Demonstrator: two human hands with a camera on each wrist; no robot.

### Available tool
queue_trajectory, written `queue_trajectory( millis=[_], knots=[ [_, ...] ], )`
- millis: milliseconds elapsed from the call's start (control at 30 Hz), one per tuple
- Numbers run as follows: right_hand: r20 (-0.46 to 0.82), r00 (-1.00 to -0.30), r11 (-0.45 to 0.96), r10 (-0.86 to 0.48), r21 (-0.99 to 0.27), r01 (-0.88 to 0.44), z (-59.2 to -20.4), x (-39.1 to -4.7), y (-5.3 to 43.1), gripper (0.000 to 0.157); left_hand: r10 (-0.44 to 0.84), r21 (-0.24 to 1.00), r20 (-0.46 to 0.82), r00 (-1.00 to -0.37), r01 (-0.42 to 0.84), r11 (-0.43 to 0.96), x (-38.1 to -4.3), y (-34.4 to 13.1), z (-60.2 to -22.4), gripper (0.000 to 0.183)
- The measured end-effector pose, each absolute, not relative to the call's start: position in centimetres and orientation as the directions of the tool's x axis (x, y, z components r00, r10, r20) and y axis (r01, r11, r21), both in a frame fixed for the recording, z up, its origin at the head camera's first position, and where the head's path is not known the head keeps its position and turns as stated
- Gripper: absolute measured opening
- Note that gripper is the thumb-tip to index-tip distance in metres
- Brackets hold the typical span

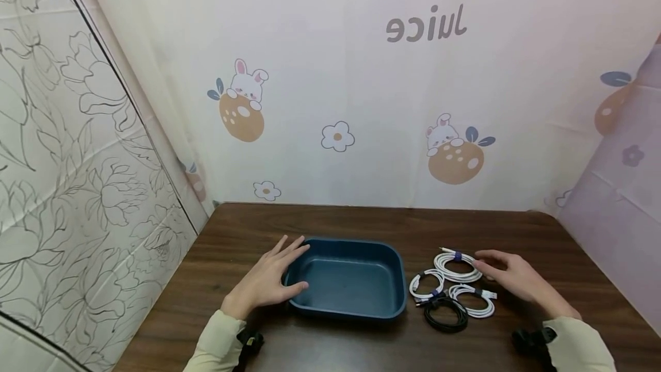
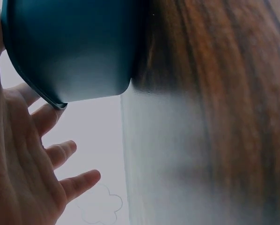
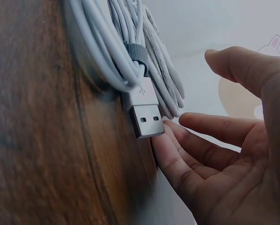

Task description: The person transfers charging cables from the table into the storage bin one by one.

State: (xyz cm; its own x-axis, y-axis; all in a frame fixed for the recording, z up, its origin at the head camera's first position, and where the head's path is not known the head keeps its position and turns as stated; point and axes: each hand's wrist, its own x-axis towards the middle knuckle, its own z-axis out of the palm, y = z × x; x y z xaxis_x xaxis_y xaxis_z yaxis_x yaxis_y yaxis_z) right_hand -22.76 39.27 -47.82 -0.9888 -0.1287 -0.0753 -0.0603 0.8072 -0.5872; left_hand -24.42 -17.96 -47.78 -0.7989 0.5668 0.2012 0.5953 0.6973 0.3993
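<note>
A dark blue rectangular bin (image 1: 346, 281) stands on the wooden table. My left hand (image 1: 264, 277) rests at its left rim, fingers spread and thumb reaching over the edge. In the left wrist view, fingertips are right at the lip of the bin (image 2: 79, 51). Right of the bin lie three white cable coils, the back one (image 1: 458, 277) nearest my right hand (image 1: 516, 280), with a black cable coil (image 1: 447, 329) in front. My right fingers are loosely bent beside the back coil. The right wrist view shows a USB plug (image 3: 147, 121) close to those fingers.
The brown table (image 1: 330, 220) meets a printed curtain (image 1: 335, 85) at its back edge. A flower-patterned sheet (image 1: 93, 148) hangs along the left side, and pale fabric (image 1: 630, 205) borders the right.
</note>
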Motion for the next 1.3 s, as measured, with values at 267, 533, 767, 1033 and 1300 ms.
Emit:
queue_trajectory(
  millis=[267,533,767,1033,1300],
  knots=[
    [-0.046,-0.99,0.833,-0.134,-0.546,-0.088,-47.5,-22.7,38.6,0.063,0.565,0.402,0.21,-0.798,0.597,0.694,-24.4,-18.0,-47.7,0.077],
    [0.005,-0.992,0.851,-0.127,-0.514,-0.111,-48.1,-22.4,38.4,0.059,0.568,0.404,0.207,-0.797,0.598,0.692,-24.2,-18.0,-47.7,0.077],
    [-0.003,-0.994,0.848,-0.107,-0.522,-0.09,-48.5,-22.5,38.5,0.056,0.576,0.399,0.195,-0.794,0.6,0.693,-24.3,-18.0,-47.8,0.079],
    [0.046,-0.994,0.853,-0.102,-0.51,-0.112,-48.4,-22.4,38.5,0.048,0.579,0.398,0.195,-0.792,0.603,0.691,-24.5,-17.9,-47.9,0.078],
    [0.022,-0.993,0.838,-0.113,-0.535,-0.107,-48.1,-22.7,38.1,0.046,0.56,0.406,0.197,-0.805,0.587,0.7,-24.2,-17.9,-47.9,0.079]
  ],
)
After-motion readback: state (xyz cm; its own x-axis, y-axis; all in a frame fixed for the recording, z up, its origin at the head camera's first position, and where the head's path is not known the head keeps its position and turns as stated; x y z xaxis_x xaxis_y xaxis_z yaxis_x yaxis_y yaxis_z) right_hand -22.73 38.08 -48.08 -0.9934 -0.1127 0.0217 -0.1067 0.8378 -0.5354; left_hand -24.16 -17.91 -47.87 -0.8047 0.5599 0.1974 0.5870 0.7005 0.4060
